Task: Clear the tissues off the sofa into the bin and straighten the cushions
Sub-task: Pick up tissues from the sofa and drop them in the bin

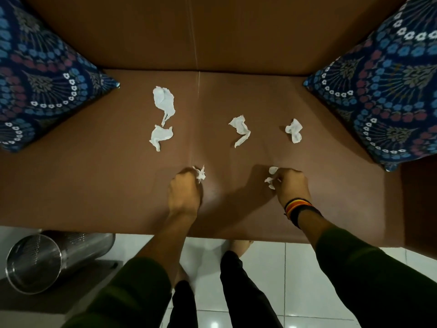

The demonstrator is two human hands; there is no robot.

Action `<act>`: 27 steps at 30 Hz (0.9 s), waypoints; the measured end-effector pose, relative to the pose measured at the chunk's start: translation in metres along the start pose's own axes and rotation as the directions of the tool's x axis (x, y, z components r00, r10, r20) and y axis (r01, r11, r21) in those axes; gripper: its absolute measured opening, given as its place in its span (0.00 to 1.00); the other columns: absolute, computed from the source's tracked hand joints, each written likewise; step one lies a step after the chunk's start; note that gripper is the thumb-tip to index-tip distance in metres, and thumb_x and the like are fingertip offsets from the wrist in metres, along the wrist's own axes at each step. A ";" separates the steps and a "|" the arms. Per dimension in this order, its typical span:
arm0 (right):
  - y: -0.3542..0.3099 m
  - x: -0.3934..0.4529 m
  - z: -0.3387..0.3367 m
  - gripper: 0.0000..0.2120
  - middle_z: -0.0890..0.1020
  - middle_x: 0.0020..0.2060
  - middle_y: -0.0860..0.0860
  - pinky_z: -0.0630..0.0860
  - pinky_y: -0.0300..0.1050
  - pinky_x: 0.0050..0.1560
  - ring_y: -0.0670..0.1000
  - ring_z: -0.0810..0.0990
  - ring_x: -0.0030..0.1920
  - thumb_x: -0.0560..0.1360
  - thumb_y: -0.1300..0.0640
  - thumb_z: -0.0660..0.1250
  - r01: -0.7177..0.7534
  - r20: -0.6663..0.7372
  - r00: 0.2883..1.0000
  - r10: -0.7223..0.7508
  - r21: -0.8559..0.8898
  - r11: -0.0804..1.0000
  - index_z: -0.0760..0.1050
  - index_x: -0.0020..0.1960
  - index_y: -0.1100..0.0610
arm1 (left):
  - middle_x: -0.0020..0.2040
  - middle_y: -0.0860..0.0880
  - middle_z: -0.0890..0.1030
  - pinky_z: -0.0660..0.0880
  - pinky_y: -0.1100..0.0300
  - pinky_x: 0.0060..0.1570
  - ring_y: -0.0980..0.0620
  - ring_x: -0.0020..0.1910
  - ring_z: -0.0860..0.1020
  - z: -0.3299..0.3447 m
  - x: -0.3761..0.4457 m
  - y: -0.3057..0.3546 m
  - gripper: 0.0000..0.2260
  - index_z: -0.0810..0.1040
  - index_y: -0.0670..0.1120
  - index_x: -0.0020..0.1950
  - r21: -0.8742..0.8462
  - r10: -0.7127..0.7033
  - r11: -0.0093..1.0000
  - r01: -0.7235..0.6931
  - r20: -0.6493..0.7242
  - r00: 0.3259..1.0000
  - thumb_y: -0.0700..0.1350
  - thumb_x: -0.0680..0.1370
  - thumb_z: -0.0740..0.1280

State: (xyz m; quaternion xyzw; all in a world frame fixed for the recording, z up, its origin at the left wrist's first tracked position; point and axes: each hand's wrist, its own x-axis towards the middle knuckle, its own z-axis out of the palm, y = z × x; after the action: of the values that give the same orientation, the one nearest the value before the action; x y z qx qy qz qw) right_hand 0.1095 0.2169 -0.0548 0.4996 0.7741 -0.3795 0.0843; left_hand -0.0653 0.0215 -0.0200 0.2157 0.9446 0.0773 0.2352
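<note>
Both my hands rest on the brown sofa seat (94,176) near its front edge. My left hand (185,192) is closed around a small white tissue (200,173) that pokes out past the fingers. My right hand (292,185), with a striped wristband, pinches another crumpled tissue (272,177). Further back on the seat lie several loose tissues: a large one (164,102), one just below it (159,137), one in the middle (241,129) and one to the right (294,130). Blue patterned cushions lean at the left (45,86) and right (383,95) ends.
A perforated metal bin (45,259) stands on a low grey stand at the lower left, beside the sofa's front edge. White floor tiles (283,280) lie below, with my legs and feet on them. The sofa backrest (212,31) rises behind the seat.
</note>
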 end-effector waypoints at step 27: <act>-0.366 -0.273 0.407 0.05 0.86 0.47 0.56 0.80 0.37 0.52 0.54 0.85 0.46 0.74 0.64 0.71 0.549 0.469 0.734 -0.491 0.014 0.835 0.84 0.48 0.58 | 0.53 0.41 0.85 0.78 0.51 0.47 0.38 0.52 0.84 -0.080 -0.160 -0.504 0.10 0.83 0.43 0.57 -0.489 -0.717 0.621 0.613 -0.039 0.696 0.47 0.80 0.68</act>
State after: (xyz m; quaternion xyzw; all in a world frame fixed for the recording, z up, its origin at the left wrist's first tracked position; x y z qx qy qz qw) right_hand -0.1659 -0.3280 -0.0153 0.1536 0.8632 -0.4440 0.1845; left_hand -0.1635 -0.5042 -0.0086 -0.2212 0.9335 0.2193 0.1778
